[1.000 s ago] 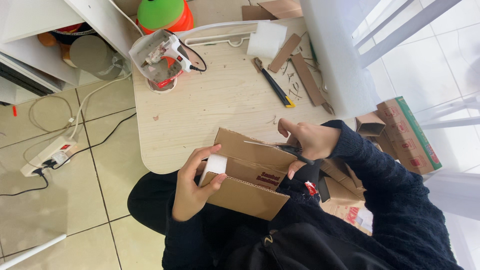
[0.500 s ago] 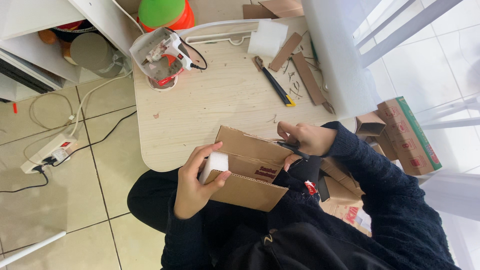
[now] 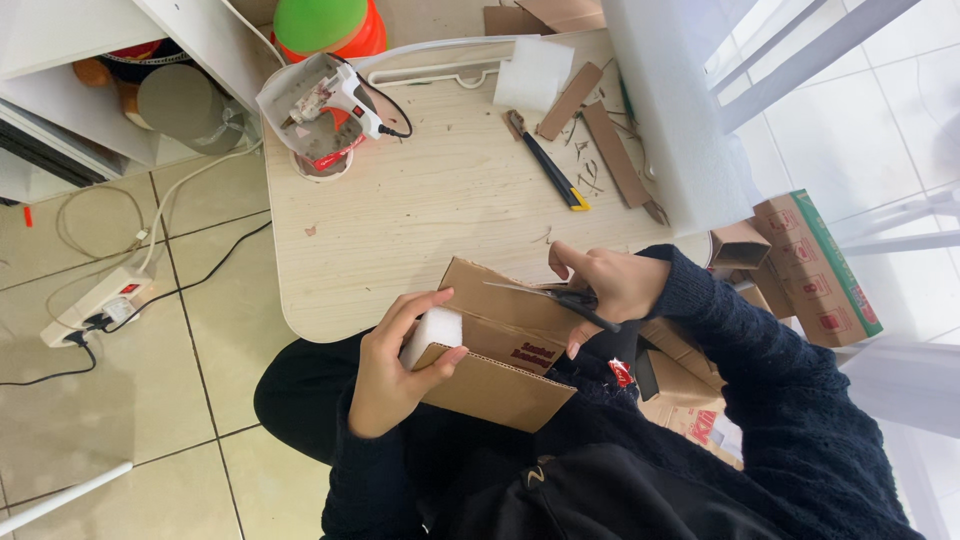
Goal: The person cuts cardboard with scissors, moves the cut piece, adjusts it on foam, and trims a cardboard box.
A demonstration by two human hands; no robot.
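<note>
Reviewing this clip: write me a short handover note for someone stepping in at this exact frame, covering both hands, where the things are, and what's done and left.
Left hand: grips the near corner of the cardboard piece together with a white foam block, holding both over the lap at the table edge.
Right hand: holds scissors, blades lying open across the cardboard's upper part.
Nearby on the table: utility knife, cardboard strips, glue gun in its holder, another foam piece.
Done: several strips already cut and lying on the table.
Left: the cut under way in the cardboard is not finished; the foam block is not fixed to anything visible.
</note>
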